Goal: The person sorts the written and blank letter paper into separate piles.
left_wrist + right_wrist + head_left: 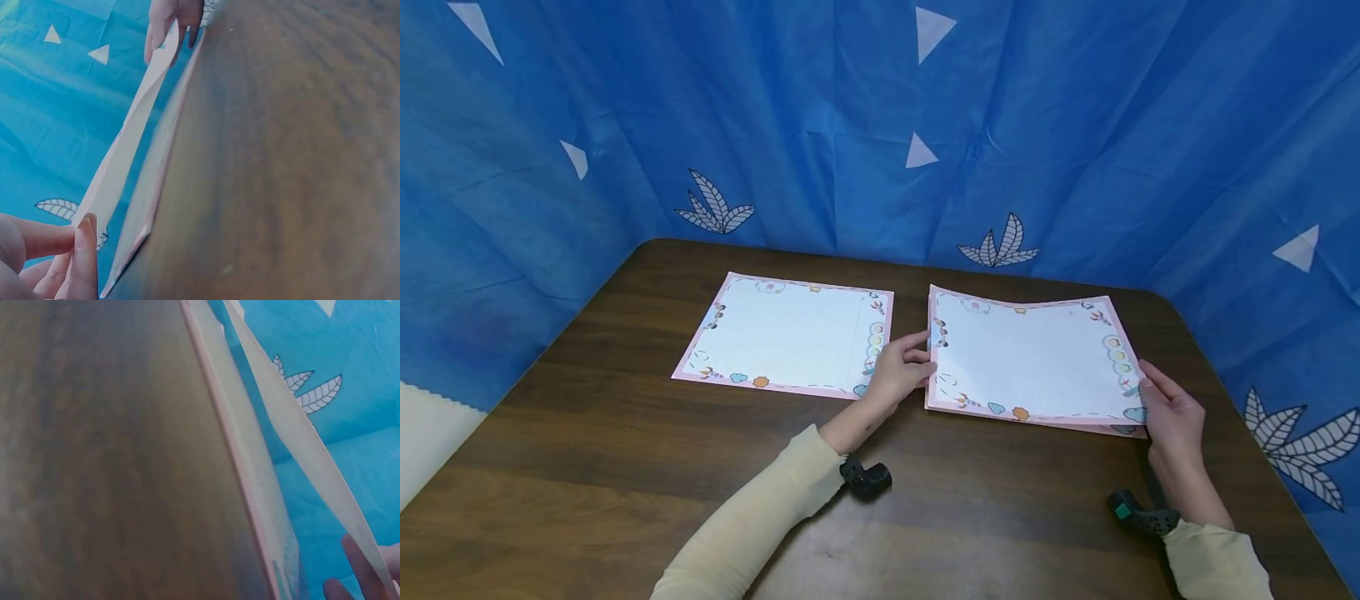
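A sheet of paper (1030, 358) with a pink border and cartoon prints is raised, slightly bowed, above a stack of similar sheets (240, 462) on the right of the table. My left hand (897, 371) pinches its left edge between thumb and fingers, as the left wrist view shows up close. At the opposite edge my right hand (1176, 412) grips the same sheet by its lower right side. In the right wrist view, a gap separates the raised sheet (306, 450) from the stack, and that hand is partly cut off by the frame.
Another pink-bordered sheet (782, 333) lies flat on the left of the brown wooden table (625, 467), close beside my left hand. A blue curtain (850, 125) with white triangles and leaf prints hangs behind the table and along its sides.
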